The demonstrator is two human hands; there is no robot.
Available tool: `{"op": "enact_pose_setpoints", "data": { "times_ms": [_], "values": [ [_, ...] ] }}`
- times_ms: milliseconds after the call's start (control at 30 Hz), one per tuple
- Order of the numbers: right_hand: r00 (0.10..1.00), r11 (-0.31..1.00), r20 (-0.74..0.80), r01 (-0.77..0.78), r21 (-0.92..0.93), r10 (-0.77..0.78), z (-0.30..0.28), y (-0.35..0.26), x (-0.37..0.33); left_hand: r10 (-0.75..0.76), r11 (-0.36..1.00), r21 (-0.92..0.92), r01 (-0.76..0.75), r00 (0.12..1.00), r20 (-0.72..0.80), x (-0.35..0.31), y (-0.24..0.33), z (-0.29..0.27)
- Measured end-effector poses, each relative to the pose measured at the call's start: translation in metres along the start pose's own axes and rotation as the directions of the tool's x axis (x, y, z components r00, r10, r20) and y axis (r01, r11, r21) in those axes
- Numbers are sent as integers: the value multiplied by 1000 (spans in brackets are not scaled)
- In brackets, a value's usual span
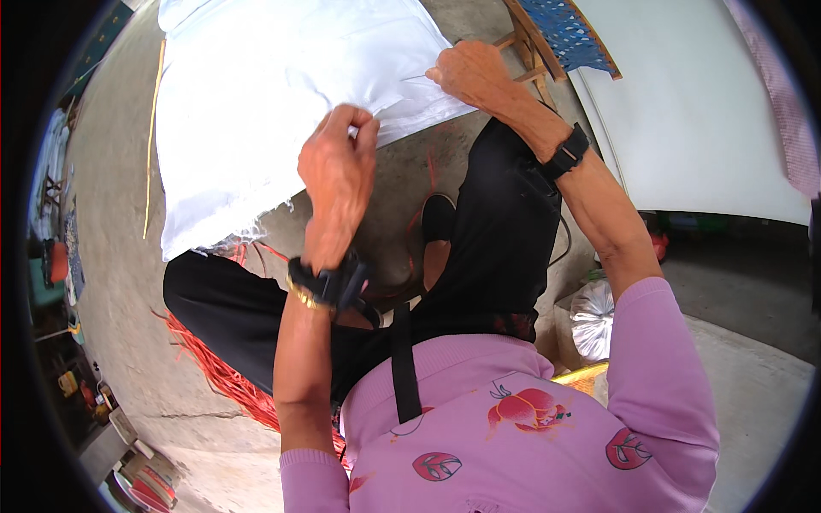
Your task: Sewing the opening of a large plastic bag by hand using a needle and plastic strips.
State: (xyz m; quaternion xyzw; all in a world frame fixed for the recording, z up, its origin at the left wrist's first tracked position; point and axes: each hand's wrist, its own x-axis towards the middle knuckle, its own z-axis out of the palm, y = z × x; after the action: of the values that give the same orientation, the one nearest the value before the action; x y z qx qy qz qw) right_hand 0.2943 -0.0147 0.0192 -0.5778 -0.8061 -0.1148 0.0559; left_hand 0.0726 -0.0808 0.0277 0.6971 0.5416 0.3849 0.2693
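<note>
Bare concrete floor (120, 256) runs under a seated person, with orange cord (218, 372) heaped at the near left. Far ahead, a big white woven sack (248, 94) rests against the knees; its contents cannot be made out, and its top is cut off by the frame. Left hand (338, 162) pinches the sack's near edge shut between fingertips. Right hand (469, 73) grips the same edge farther right, seemingly around a thin needle, too small to confirm.
</note>
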Motion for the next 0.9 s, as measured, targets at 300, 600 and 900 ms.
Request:
{"op": "enact_pose_setpoints", "data": {
  "times_ms": [300,600,900],
  "values": [
    [989,985,69,-140,104,133,23,6,-8,404,781,468,-413,906,126,44,-14,41],
    [967,916,67,-256,310,248,8,2,-3,2,996,91,-23,973,231,56,-21,27],
    [957,939,-34,-274,208,287,-23,-31,-3,223,953,219,-212,974,-28,51,3,8]
  ]
}}
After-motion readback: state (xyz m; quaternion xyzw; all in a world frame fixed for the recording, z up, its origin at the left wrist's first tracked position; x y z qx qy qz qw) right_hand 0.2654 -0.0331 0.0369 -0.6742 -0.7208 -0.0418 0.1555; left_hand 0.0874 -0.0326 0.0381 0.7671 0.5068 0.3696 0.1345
